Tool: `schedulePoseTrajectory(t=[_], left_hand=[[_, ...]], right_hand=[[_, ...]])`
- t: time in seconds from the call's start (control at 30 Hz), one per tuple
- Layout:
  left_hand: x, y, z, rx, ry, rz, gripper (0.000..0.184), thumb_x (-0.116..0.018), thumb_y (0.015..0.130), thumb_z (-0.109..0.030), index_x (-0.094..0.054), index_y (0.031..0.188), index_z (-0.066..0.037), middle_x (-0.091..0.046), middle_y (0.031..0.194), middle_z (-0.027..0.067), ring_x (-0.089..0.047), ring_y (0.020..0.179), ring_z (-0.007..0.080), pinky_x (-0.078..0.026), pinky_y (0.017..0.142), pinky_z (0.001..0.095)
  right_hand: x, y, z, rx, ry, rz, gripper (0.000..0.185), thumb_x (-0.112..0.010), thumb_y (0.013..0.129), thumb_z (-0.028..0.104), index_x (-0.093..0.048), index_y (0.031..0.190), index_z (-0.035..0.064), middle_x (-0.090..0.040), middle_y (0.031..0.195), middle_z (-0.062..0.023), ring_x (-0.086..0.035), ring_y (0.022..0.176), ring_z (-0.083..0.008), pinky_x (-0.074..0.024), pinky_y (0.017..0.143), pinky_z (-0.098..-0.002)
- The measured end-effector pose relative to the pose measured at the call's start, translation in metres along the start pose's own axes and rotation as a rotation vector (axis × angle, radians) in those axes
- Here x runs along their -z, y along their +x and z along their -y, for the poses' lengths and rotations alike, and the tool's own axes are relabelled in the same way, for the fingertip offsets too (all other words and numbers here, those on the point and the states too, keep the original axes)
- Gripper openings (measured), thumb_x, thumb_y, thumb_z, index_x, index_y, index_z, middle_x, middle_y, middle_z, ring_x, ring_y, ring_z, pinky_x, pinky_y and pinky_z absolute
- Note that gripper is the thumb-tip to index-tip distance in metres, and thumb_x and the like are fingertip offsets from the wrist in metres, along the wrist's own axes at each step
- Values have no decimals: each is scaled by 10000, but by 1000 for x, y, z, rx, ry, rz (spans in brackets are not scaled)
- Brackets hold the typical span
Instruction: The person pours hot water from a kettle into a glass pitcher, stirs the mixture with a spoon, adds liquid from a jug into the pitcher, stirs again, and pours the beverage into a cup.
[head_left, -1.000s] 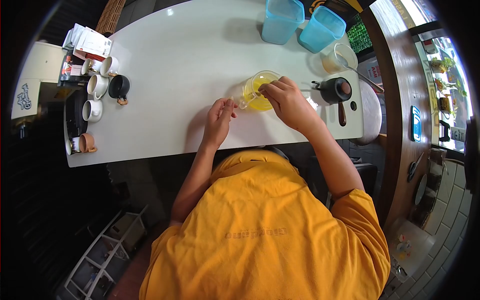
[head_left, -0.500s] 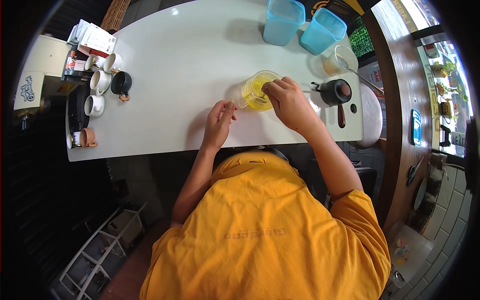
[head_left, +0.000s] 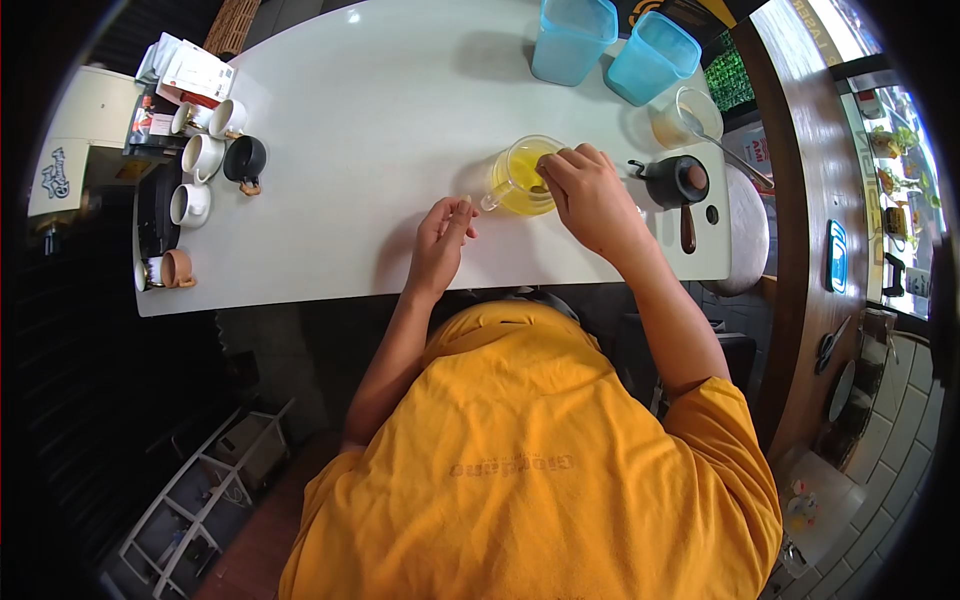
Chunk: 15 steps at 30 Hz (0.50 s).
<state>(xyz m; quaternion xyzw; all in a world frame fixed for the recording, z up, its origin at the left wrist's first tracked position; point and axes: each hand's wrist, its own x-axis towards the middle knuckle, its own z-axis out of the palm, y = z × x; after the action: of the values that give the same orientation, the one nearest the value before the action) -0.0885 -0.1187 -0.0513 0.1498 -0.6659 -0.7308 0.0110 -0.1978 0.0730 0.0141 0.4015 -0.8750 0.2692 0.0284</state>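
Near the front edge of the white surface [head_left: 330, 200], a clear glass cup [head_left: 500, 181] of yellow liquid [head_left: 519, 186] is standing upright, its handle [head_left: 491, 201] pointing toward the left hand [head_left: 438, 240]. Over the cup's right side, the right hand [head_left: 588, 195] is closing narrowly, seemingly pinching a slim utensil [head_left: 540, 187] whose shape is mostly hiding under the fingers. The left hand is sitting near the handle without gripping it, fingers curling; whether they are pinching anything cannot be told. Because neither hand is visibly steadying the cup, a sideways push from the utensil could be enough to slide it or slop liquid over the rim. The black pot [head_left: 668, 182] is standing near the right wrist, so a careless outward swing could be knocking it too.
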Motion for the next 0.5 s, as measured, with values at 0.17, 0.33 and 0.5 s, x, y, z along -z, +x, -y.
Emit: schedulePoseTrajectory(t=[0.17, 0.33, 0.5], left_hand=[[3, 4, 4, 21, 0, 42, 354, -511, 974, -411, -580, 958, -64, -573, 878, -12, -511, 748, 67, -387, 673, 216], [2, 4, 2, -2, 13, 6, 354, -474, 993, -380, -595, 940, -52, -567, 811, -1, -523, 723, 67, -393, 660, 222], [6, 8, 2, 5, 27, 39, 344, -488, 987, -384, -587, 944, -57, -562, 817, -8, -518, 735, 65, -386, 658, 217]], right_hand=[[-2, 4, -3, 0, -137, -113, 116, -580, 858, 107, -628, 955, 65, -628, 879, -60, -555, 862, -275, -436, 807, -384], [-2, 2, 4, 16, -7, -38, 110, -583, 854, 104, -626, 949, 68, -631, 880, -55, -551, 862, -267, -436, 806, -381], [0, 2, 3, -6, -184, -59, 105, -579, 856, 94, -621, 948, 65, -629, 866, -60, -551, 863, -266, -432, 801, -379]])
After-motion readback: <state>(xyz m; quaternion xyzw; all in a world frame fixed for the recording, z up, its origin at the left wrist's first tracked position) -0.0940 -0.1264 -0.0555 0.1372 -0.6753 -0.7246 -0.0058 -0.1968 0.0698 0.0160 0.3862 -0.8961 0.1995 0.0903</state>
